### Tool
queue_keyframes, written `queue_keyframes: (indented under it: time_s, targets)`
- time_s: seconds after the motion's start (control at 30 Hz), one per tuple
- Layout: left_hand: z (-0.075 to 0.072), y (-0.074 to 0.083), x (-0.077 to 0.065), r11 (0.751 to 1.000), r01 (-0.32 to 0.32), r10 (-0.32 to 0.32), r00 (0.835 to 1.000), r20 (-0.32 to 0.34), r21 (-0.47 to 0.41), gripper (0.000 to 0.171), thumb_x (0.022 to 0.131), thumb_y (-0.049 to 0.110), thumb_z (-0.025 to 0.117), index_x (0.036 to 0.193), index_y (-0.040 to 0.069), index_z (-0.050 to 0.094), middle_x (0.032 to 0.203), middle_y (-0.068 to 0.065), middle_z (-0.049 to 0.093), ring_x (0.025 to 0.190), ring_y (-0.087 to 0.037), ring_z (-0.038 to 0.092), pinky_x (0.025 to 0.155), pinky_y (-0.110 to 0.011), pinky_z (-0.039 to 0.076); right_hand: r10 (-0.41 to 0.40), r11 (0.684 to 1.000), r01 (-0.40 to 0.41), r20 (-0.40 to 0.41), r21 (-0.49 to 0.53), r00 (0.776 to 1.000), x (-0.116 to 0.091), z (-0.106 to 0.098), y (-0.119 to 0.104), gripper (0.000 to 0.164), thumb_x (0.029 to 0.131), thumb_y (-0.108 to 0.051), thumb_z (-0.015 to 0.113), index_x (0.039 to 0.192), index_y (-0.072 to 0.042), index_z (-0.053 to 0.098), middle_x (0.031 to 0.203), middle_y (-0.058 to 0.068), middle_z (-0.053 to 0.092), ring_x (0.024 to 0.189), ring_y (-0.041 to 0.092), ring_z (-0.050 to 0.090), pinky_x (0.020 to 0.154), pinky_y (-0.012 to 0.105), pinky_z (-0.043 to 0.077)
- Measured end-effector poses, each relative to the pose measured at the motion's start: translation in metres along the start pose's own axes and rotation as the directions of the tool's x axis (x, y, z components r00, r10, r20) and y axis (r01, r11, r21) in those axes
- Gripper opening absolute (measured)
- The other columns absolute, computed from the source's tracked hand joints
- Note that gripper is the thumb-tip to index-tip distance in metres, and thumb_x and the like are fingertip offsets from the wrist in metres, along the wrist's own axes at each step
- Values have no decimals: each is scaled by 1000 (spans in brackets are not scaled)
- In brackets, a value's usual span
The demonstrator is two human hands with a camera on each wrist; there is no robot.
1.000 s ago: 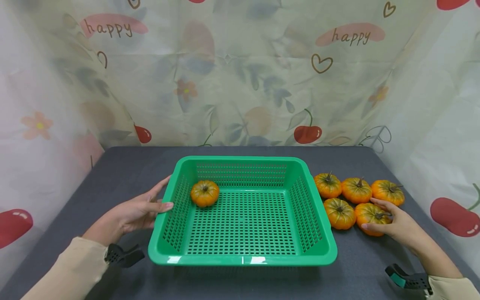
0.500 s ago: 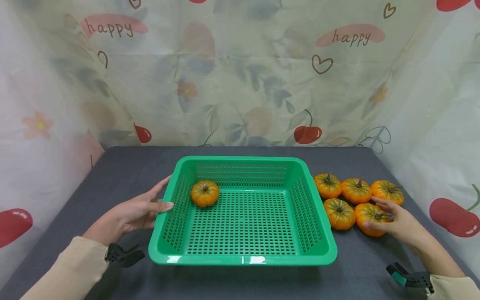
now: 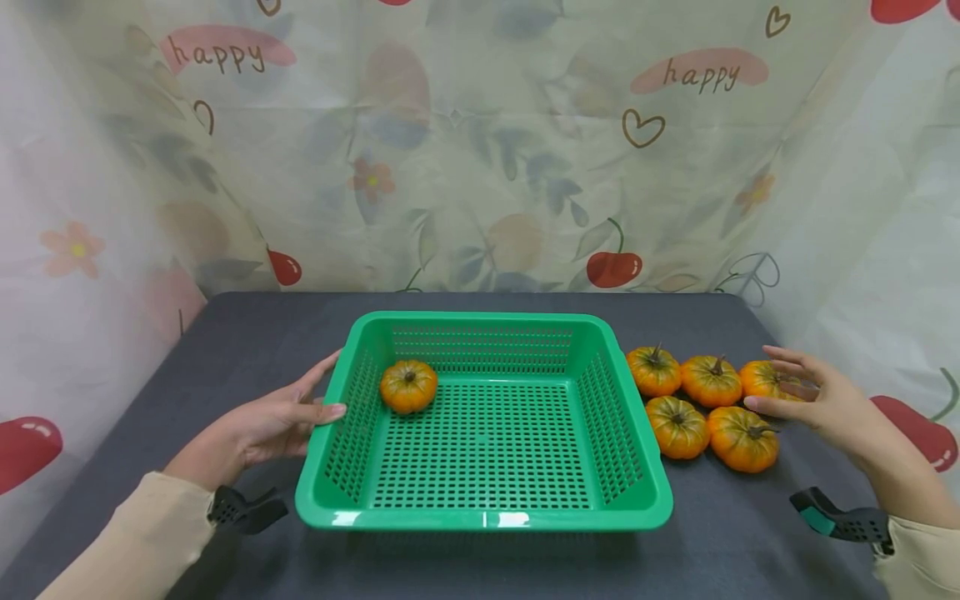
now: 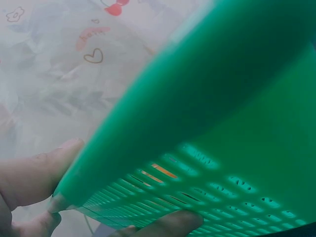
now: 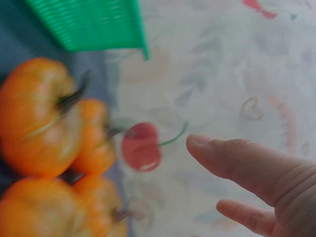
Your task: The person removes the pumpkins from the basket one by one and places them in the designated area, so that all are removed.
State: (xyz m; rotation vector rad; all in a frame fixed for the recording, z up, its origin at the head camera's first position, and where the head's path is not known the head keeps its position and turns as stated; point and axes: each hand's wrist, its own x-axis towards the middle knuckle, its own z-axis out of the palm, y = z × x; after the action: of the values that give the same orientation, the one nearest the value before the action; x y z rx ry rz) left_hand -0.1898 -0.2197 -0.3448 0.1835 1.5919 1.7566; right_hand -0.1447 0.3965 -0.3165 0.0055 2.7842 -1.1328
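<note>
My left hand [image 3: 270,423] grips the left rim of a green plastic basket [image 3: 487,521], its thumb over the edge. In the left wrist view a fingertip [image 4: 177,223] presses the slotted outer wall. One small orange pumpkin [image 3: 408,387] sits inside the basket, at the left. My right hand [image 3: 836,404] hovers at the back-right pumpkin [image 3: 759,379] of a cluster, with fingers spread and partly covering it. The right wrist view has the thumb and a finger apart, clear of the pumpkins [image 5: 37,118]. The front-right pumpkin [image 3: 742,440] lies uncovered below that hand.
Other pumpkins of the cluster, back left [image 3: 654,372], back middle [image 3: 711,382] and front left [image 3: 677,427], stand close to the basket's right side. A dark cloth covers the table [image 3: 262,333]. Patterned curtains [image 3: 465,167] enclose the back and sides.
My right hand has left the front-right pumpkin and moved up and right, over the back-right one. The pumpkins remain in place. Left hand and basket look unchanged.
</note>
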Motion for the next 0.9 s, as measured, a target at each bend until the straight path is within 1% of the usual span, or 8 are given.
queue_keyframes:
  time_s: [0.07, 0.13, 0.2, 0.27, 0.4, 0.5, 0.67, 0.9]
  targets:
    - [0, 0, 0, 1000, 0, 0, 1000, 1, 0, 94, 99, 12, 54, 150, 46, -17, 157, -32, 5, 119, -39, 58, 93, -60, 49, -24, 1000, 24, -23, 4, 999, 1, -4, -9, 82, 96, -28, 61, 157, -17, 8, 154, 36, 12, 131, 61, 23, 97, 68, 38]
    - [0, 0, 0, 1000, 0, 0, 1000, 1, 0, 94, 99, 12, 54, 150, 46, -17, 157, -32, 5, 119, -39, 58, 93, -60, 49, -50, 999, 50, -54, 7, 997, 3, -8, -19, 80, 96, -26, 62, 157, -25, 10, 157, 30, 11, 134, 57, 24, 98, 44, 49]
    - [0, 0, 0, 1000, 0, 0, 1000, -1, 2, 94, 99, 12, 54, 150, 46, -17, 157, -32, 4, 119, -39, 58, 93, -60, 49, -89, 996, 90, -95, 12, 992, 4, -10, -31, 77, 97, -24, 61, 156, -29, 13, 158, 26, 12, 135, 54, 25, 88, 18, 49]
    - [0, 0, 0, 1000, 0, 0, 1000, -3, 4, 94, 99, 12, 54, 150, 46, -17, 157, -32, 4, 118, -39, 58, 93, -60, 49, -116, 993, 118, -155, 1, 981, 4, -10, -43, 74, 97, -25, 61, 155, -32, 16, 159, 20, 17, 139, 43, 30, 72, 2, 39]
    - [0, -1, -1, 1000, -1, 1, 1000, 0, 1, 94, 99, 13, 55, 150, 46, -18, 157, -32, 4, 118, -39, 58, 92, -61, 49, -170, 983, 182, -227, 36, 959, 4, -8, -73, 68, 97, -24, 60, 153, -31, 23, 157, 8, 28, 129, 2, 45, 75, 0, 42]
    - [0, -1, 0, 1000, -4, 4, 1000, 9, -2, 94, 99, 12, 54, 150, 46, -18, 157, -33, 3, 118, -40, 58, 92, -60, 49, -223, 965, 249, -239, 82, 945, 5, -3, -96, 64, 97, -20, 60, 152, -30, 28, 153, 2, 36, 115, -13, 47, 78, 2, 44]
    - [-1, -1, 0, 1000, -11, 11, 1000, 23, -1, 94, 100, 12, 54, 150, 46, -18, 156, -34, 3, 117, -40, 58, 92, -60, 49, -292, 918, 346, -258, 195, 921, 7, 14, -138, 63, 95, -16, 62, 150, -28, 33, 150, -1, 40, 121, -4, 50, 83, 5, 46]
    - [-1, -1, -1, 1000, -9, 9, 1000, 18, 0, 94, 100, 12, 54, 150, 46, -18, 156, -34, 3, 117, -40, 58, 92, -60, 49, -442, 770, 503, -241, 393, 864, 15, 47, -185, 62, 92, -4, 65, 147, -20, 40, 148, 5, 42, 128, 10, 50, 89, 13, 50]
